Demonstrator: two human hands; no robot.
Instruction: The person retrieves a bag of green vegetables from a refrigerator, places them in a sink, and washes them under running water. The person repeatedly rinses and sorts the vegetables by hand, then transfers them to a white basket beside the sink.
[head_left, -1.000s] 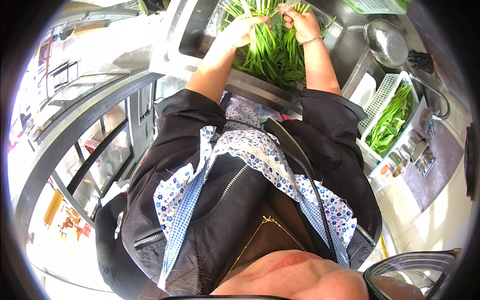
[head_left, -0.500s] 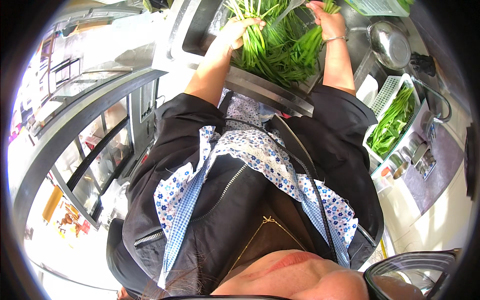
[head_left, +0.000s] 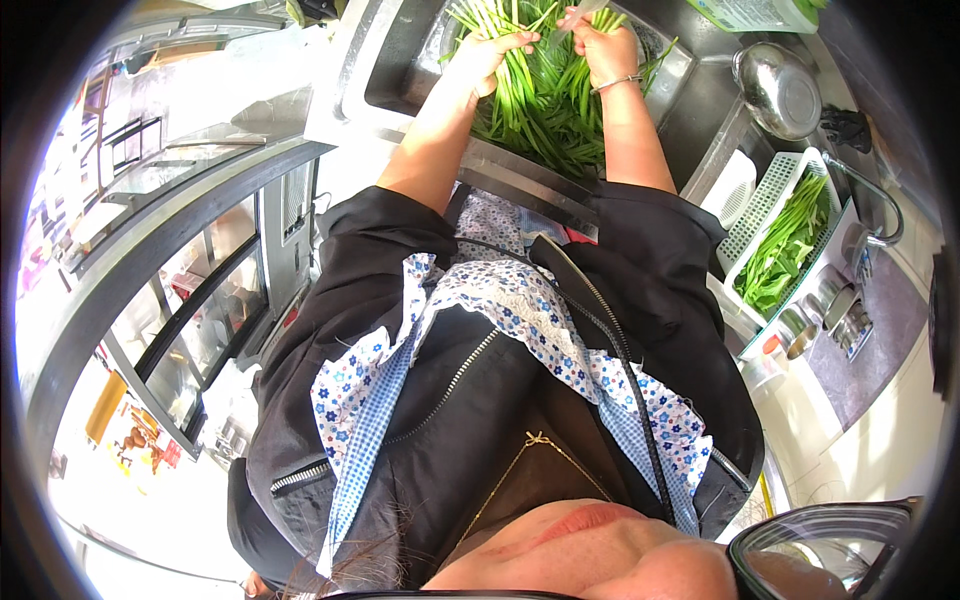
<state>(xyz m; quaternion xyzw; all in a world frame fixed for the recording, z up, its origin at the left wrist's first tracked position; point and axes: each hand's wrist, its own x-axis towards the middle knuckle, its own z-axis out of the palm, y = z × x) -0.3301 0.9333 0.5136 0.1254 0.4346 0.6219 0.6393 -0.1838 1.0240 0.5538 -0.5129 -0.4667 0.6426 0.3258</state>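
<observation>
Both my hands are in a steel sink (head_left: 388,78) at the top of the view, over a heap of long-stemmed leafy greens (head_left: 545,135). My left hand (head_left: 484,62) is closed around a bunch of the stems, with pale stem ends above the fist and leaves hanging below it. Close to its right, my right hand (head_left: 608,54) grips a second bunch of greens by the stems, their ends sticking up past the fingers. A clear streak, seemingly running water, falls by the right fingers. The fingertips of that hand are partly cut off by the upper edge.
Right of the sink, a round metal bowl (head_left: 785,95) rests upside down. Nearer stands a pale perforated basket (head_left: 752,212) with more leafy greens (head_left: 785,245). Small metal containers (head_left: 848,318) sit beyond it. A light green tub (head_left: 752,12) is at the top right.
My right hand has moved left with its bunch of greens, coming closer to the left hand. The left hand has stayed nearly in place, still holding its bunch.
</observation>
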